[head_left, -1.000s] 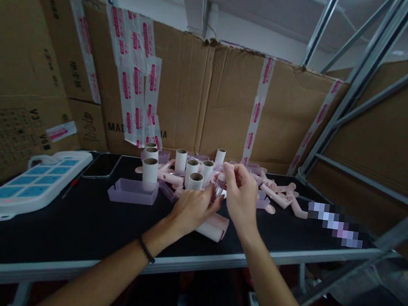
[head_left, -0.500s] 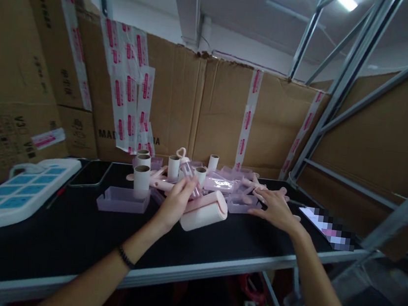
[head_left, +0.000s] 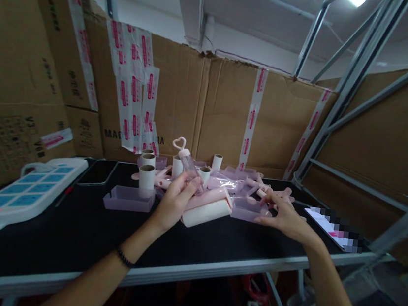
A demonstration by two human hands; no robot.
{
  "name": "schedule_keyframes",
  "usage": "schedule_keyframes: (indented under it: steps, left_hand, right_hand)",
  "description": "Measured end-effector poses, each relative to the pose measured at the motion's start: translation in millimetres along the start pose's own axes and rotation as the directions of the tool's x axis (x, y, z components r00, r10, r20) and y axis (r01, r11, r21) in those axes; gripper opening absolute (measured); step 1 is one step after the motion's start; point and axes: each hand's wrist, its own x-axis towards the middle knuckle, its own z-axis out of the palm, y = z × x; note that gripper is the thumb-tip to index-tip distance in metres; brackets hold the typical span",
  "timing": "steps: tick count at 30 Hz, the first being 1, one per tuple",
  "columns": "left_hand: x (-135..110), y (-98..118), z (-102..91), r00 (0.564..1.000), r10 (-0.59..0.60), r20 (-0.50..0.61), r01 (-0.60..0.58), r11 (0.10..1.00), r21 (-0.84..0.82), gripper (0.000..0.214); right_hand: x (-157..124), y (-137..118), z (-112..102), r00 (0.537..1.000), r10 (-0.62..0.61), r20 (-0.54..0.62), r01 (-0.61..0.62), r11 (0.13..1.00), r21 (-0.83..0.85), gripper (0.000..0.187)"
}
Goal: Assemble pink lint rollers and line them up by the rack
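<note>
My left hand [head_left: 175,200] is closed around the clear handle of a pink lint roller [head_left: 205,212], whose heart-shaped end sticks up and whose white roll hangs just over the black table [head_left: 68,225]. My right hand [head_left: 283,214] reaches to the right and pinches the edge of a translucent purple tray [head_left: 246,210] lying on the table. Behind both hands lies a heap of pink roller handles [head_left: 277,192] and upright cardboard tubes [head_left: 146,176].
A second purple tray [head_left: 127,198] holds a tube at the left. A white and blue panel [head_left: 24,190] and a dark phone [head_left: 98,172] lie at the far left. Cardboard boxes [head_left: 216,110] wall the back; a metal rack frame [head_left: 349,86] stands at the right.
My left hand has lifted the lint roller off the table and tilted it up. My right hand left the roller, swung right and took hold of the purple tray's edge.
</note>
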Motion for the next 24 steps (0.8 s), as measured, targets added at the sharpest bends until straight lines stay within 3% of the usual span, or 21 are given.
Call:
schedule_keyframes:
  steps: [5, 11, 16, 24]
  left_hand:
    - [3.6, 13.2, -2.6, 0.994, 0.096, 0.051, -0.100, 0.993, 0.070, 0.032]
    - [14.1, 11.2, -2.2, 0.957, 0.107, 0.269, -0.180, 0.948, 0.264, 0.026]
    - [17.2, -0.4, -0.3, 0.934, 0.117, 0.338, -0.253, 0.883, 0.394, 0.026]
    - [13.3, -3.0, 10.1, 0.937, 0.100, 0.336, -0.273, 0.810, 0.520, 0.026]
  right_hand:
    - [-17.4, -46.5, 33.0, 0.994, -0.040, 0.103, 0.018, 0.978, 0.207, 0.051]
    - [-7.8, -82.2, 80.7, 0.995, -0.096, 0.035, 0.075, 0.921, 0.382, 0.063]
    - [-9.3, -80.0, 81.1, 0.996, -0.076, 0.042, 0.052, 0.913, 0.404, 0.080]
    - [-4.6, -71.3, 69.5, 0.992, -0.114, -0.049, 0.118, 0.755, 0.645, 0.050]
